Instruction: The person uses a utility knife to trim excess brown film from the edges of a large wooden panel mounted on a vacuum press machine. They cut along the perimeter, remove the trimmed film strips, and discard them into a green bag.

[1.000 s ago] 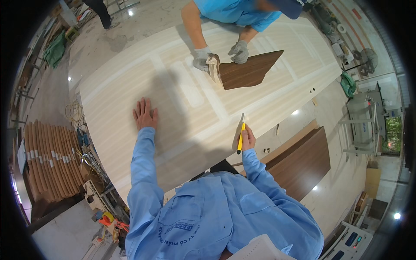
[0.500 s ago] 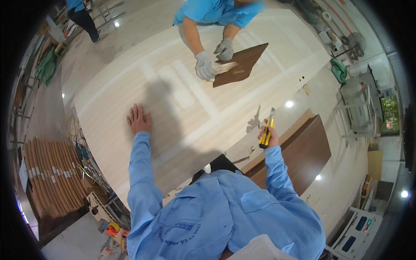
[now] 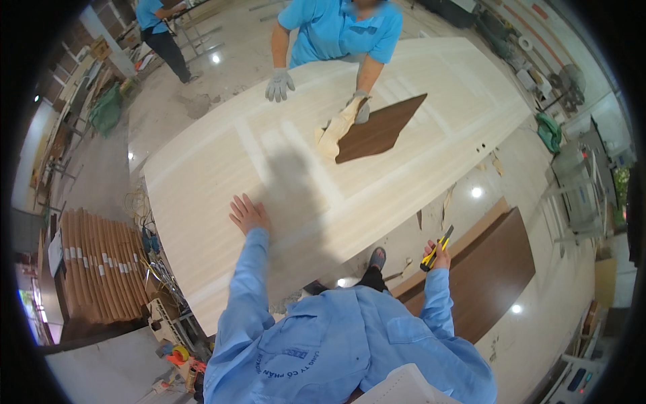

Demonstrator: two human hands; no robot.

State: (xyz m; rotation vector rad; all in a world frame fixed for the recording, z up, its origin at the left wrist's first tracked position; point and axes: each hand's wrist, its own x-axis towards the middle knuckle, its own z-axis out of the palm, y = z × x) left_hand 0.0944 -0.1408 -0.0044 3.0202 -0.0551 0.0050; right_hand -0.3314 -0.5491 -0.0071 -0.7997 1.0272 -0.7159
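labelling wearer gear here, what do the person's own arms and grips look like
The left arm and right arm wear long light-blue sleeves without visible markings or cables. The left grip and right grip are bare, ungloved.

Pale panel (image 3: 195, 175): brightly and evenly lit; long edges bow under fisheye distortion.
Panel shadow: dark, soft-edged, head-and-shoulders shape, falling right of the left hand (image 3: 249, 215).
Floor (image 3: 158, 135): glossy; several small white glare spots, consistent with overhead lamps.
Brown board (image 3: 494, 269): faint sheen, low glare.
Cutter (image 3: 438, 248): yellow distinct, fine detail soft.
Left-rim opening (image 3: 30, 303): overexposed, violet-tinted.
Picture rim: black vignette at both sides; nearby objects dim, stretched, soft.
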